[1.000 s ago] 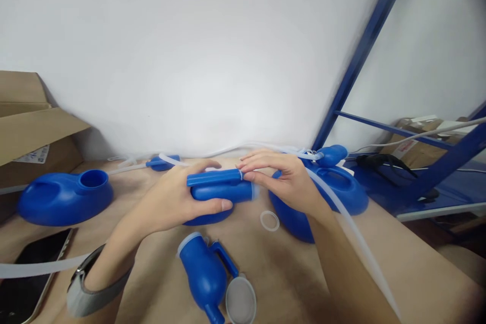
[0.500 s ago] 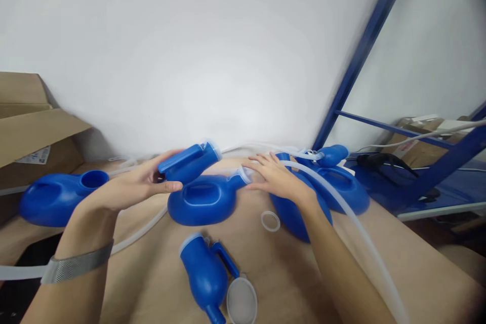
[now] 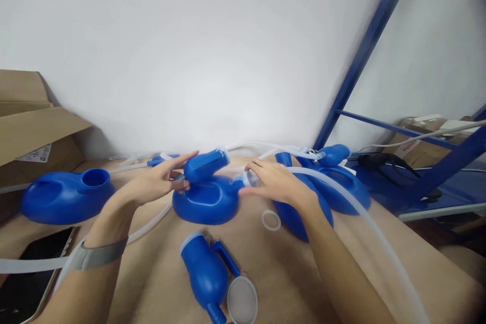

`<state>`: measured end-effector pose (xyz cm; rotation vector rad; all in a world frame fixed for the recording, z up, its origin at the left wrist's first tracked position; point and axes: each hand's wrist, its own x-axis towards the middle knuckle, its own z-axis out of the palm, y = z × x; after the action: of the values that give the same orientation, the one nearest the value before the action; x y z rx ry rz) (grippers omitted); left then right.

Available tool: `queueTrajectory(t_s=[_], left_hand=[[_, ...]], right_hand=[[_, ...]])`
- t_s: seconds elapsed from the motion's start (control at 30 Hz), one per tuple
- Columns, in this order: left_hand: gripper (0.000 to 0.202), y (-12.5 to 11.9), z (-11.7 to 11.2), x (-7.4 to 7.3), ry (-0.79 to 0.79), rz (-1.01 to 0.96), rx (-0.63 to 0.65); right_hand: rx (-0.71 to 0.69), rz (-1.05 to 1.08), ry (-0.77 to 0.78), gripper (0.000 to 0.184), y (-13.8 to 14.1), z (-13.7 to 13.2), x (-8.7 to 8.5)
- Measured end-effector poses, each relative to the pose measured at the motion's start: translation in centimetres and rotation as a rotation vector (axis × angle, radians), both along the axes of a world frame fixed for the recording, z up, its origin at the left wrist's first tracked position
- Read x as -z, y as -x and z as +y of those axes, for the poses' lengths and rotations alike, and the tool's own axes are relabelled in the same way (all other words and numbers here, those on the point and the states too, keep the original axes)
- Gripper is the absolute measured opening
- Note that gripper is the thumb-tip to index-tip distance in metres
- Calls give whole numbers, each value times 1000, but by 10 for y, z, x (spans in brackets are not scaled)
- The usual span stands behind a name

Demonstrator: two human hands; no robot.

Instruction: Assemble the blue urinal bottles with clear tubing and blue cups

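Observation:
My left hand (image 3: pixel 154 185) pinches the narrow end of a small blue plastic funnel piece (image 3: pixel 207 163), holding it above a flat blue bottle (image 3: pixel 205 201) that lies on the tan table top (image 3: pixel 288 273). My right hand (image 3: pixel 275 181) grips the clear connector (image 3: pixel 248 178) at that bottle's neck. A translucent white hose (image 3: pixel 364 223) arches over my right forearm. A band sits on my left wrist.
Another blue funnel piece (image 3: pixel 207 273) and a clear round lid (image 3: pixel 242 301) lie near me, a clear ring (image 3: pixel 271 219) between. More blue bottles rest left (image 3: pixel 64 195) and right (image 3: pixel 341 190). A phone (image 3: pixel 30 283), cardboard box (image 3: pixel 30 126) and blue shelf frame (image 3: pixel 364 45) surround the table.
My left hand lifted the small funnel piece off the flat bottle, then lowered it toward the bottle again. My right hand moved from the piece's end to the bottle's neck connector.

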<state>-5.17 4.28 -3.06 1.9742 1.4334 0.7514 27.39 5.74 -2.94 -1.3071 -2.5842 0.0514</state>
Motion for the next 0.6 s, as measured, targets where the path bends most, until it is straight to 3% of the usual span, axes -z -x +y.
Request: queueTrajectory(t_s=[0.1, 0.17, 0.23, 0.4, 0.6], left_hand=[[79, -6, 8, 1, -86, 82, -84], [66, -11, 12, 2, -249, 247, -248], [56, -16, 15, 4, -349, 451, -328], [51, -28, 12, 14, -488, 826, -316], [61, -41, 17, 40, -776, 900, -269]], right_hand=[[-83, -2, -7, 66, 6, -3, 2], [-131, -41, -13, 63, 11, -3, 5], [-120, -90, -26, 53, 15, -2, 7], [-85, -109, -45, 51, 21, -2, 8], [-81, -132, -14, 52, 22, -5, 4]])
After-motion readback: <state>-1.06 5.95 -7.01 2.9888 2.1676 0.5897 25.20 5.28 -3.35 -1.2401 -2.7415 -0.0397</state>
